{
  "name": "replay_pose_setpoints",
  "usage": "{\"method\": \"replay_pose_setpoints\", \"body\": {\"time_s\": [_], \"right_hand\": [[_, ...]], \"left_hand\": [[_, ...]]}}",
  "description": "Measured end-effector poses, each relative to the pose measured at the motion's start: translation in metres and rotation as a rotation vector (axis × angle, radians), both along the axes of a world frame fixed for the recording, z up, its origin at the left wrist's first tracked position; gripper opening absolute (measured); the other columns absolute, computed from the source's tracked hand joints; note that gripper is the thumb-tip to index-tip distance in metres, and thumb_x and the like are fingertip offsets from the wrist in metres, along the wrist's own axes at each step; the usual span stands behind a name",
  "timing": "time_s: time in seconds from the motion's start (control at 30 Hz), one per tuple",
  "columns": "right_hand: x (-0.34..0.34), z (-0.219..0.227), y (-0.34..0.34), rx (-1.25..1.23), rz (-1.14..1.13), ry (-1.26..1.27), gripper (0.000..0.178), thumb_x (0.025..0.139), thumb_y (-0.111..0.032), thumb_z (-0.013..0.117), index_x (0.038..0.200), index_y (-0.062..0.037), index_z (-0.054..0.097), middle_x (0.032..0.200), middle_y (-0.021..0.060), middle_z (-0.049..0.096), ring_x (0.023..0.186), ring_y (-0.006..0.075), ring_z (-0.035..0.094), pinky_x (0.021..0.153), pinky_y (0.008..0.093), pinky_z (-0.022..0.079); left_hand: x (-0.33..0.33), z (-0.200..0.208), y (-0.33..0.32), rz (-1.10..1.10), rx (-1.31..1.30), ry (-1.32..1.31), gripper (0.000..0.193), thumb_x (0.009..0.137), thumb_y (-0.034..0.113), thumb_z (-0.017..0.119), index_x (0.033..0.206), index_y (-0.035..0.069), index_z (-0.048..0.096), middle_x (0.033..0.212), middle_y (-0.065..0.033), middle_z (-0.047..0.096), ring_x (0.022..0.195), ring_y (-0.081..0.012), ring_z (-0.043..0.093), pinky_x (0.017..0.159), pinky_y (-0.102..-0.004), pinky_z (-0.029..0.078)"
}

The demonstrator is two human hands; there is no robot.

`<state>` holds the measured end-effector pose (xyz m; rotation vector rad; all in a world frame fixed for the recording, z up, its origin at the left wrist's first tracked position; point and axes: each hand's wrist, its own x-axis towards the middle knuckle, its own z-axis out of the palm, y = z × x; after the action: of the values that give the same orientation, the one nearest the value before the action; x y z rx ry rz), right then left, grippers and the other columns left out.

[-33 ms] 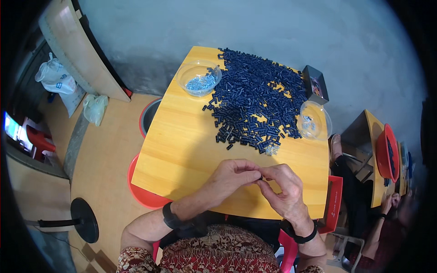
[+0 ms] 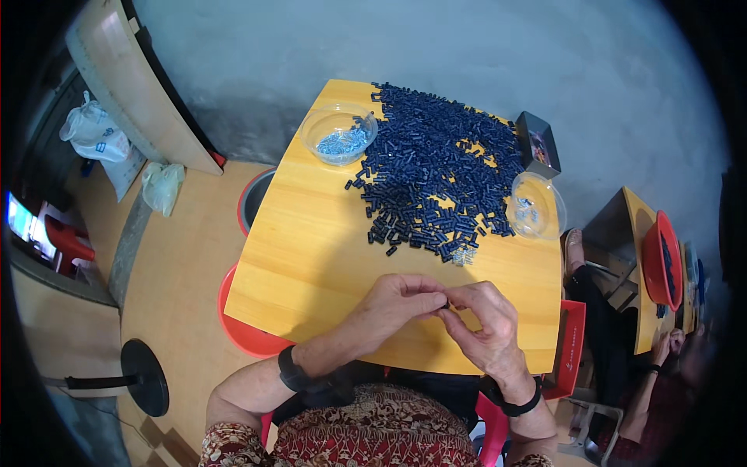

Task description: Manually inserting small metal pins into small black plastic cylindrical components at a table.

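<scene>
Left hand [image 2: 395, 305]: fingertips clamped on small black piece [image 2: 445, 305], mostly hidden.
Right hand [image 2: 486, 323]: fingertips together against it.
Piece: above yellow wood-grain tabletop [image 2: 299, 253], nearside of heaped short black cylinders [image 2: 424, 148].
Handling: I'd judge light, steady pinch best.

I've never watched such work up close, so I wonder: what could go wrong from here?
The tiny dark piece pinched between the left hand and right hand might slip.
The clear round plastic bowl at the right edge of the yellow wooden table could tip off if bumped.
Loose dark cylindrical pieces, reaching the table's far edge, might roll off.
</scene>
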<state>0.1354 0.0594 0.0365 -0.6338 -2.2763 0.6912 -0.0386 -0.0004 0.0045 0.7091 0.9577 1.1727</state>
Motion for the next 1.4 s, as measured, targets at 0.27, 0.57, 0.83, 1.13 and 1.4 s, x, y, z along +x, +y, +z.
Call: {"method": "replay_pose_setpoints", "body": {"time_s": [0.27,0.57,0.83,1.13,1.4], "right_hand": [[0.013,-0.01,-0.006,-0.03,-0.078,0.105,0.028,0.066,0.002,0.078,0.091,-0.0002,0.065,0.081,0.0114,0.063,0.07,0.0263,0.062,0.061,0.0339,0.051],[0.022,-0.011,-0.006,0.221,0.02,-0.004,0.025,0.067,0.002,0.077,0.088,0.0005,0.064,0.079,0.0111,0.062,0.067,0.0244,0.06,0.06,0.033,0.05],[0.037,-0.006,0.053,-0.221,-0.184,-0.265,0.011,0.081,-0.005,0.066,0.092,-0.0021,0.066,0.086,0.0129,0.062,0.074,0.0267,0.063,0.064,0.0355,0.051],[0.014,-0.036,0.073,-0.094,-0.193,-0.319,0.005,0.077,-0.004,0.068,0.081,-0.0036,0.064,0.077,0.0095,0.059,0.069,0.0276,0.061,0.061,0.0375,0.049],[0.018,-0.037,0.068,0.044,-0.141,-0.347,0.007,0.075,-0.003,0.068,0.078,-0.0034,0.061,0.076,0.0119,0.059,0.072,0.0308,0.06,0.063,0.0397,0.05]], "left_hand": [[0.01,-0.004,-0.002,-0.059,-0.142,-0.162,0.022,0.092,0.017,0.063,0.108,0.002,0.065,0.099,-0.0041,0.067,0.089,-0.0102,0.062,0.082,-0.024,0.049],[0.007,-0.01,-0.005,-0.161,-0.099,0.035,0.019,0.091,0.014,0.065,0.105,0.001,0.064,0.1,-0.0074,0.067,0.092,-0.0129,0.063,0.083,-0.0245,0.05],[-0.001,-0.017,-0.005,-0.04,0.003,0.073,0.018,0.093,0.01,0.062,0.106,-0.001,0.06,0.097,-0.0093,0.067,0.091,-0.015,0.066,0.084,-0.0266,0.053],[-0.004,-0.021,-0.006,-0.05,-0.036,0.09,0.018,0.093,0.012,0.061,0.105,-0.001,0.06,0.095,-0.0091,0.067,0.09,-0.0142,0.065,0.083,-0.0259,0.052],[-0.003,-0.02,-0.005,-0.051,-0.052,0.114,0.018,0.093,0.011,0.061,0.106,-0.001,0.06,0.095,-0.0085,0.067,0.09,-0.0133,0.065,0.083,-0.0252,0.052]]}}
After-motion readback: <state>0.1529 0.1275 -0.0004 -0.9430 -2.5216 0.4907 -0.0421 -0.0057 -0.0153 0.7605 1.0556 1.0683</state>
